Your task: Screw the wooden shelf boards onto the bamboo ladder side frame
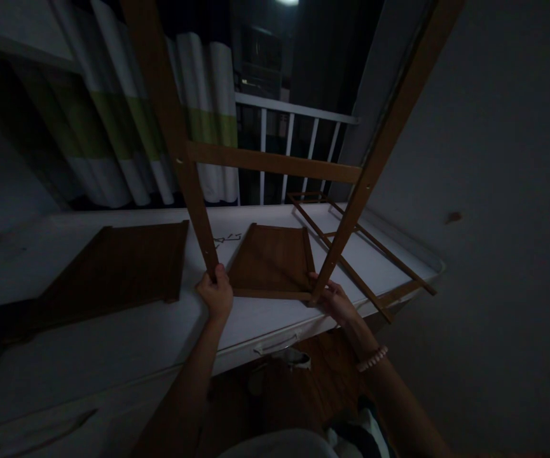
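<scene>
A brown wooden frame (275, 162), two long rails joined by a crossbar, rises in front of me. My left hand (216, 292) is closed around the lower end of its left rail. At the lower end of the right rail, my right hand (336, 301) grips the wood, with a bracelet on that wrist. Between the two rails a brown wooden shelf panel (272, 259) with raised edges lies on the white surface. The right rail's end overlaps the panel's near right corner; whether they touch, I cannot tell.
Another brown panel (126, 270) lies at left on the white cabinet top (250, 324). A second wooden frame (351, 261) lies at right, projecting past the front edge. Small metal pieces (227, 239) sit behind the middle panel. Striped curtains (208, 121) and a white railing (298, 111) stand behind.
</scene>
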Demonstrator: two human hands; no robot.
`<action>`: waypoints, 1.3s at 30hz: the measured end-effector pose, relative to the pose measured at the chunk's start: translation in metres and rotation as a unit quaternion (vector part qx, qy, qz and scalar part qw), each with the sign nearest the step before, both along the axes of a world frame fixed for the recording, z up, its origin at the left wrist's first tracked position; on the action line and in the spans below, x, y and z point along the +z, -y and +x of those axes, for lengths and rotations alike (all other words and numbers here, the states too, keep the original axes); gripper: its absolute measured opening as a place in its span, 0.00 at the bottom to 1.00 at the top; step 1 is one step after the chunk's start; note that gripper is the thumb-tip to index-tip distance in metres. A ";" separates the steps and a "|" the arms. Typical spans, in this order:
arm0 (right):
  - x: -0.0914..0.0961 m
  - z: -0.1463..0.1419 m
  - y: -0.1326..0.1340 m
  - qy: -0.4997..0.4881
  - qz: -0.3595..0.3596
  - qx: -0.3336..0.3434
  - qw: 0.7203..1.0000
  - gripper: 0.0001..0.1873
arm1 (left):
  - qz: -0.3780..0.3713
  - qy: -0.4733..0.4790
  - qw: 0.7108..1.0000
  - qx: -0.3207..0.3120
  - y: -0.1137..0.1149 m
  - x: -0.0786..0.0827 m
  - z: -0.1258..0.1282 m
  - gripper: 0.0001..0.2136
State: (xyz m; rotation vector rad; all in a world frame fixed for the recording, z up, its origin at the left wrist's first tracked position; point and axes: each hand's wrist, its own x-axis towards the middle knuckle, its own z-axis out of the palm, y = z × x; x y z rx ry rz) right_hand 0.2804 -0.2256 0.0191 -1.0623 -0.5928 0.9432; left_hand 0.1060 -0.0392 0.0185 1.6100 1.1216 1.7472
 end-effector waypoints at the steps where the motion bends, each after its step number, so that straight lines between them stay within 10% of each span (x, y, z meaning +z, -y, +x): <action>1: 0.001 -0.001 0.001 -0.006 0.001 -0.003 1.000 0.23 | -0.001 -0.002 1.000 0.009 0.000 0.001 0.001 0.18; 16: -0.003 0.000 0.001 0.036 -0.037 0.019 0.998 0.13 | 0.016 -0.020 0.993 0.112 0.000 0.007 0.011 0.17; 28: -0.012 0.007 0.013 0.147 0.001 0.084 0.986 0.24 | 0.013 -0.034 0.993 0.110 -0.004 0.013 0.018 0.16; 39: -0.005 0.003 0.004 0.034 -0.023 0.071 0.997 0.21 | 0.032 -0.011 0.992 0.118 -0.004 0.008 0.014 0.15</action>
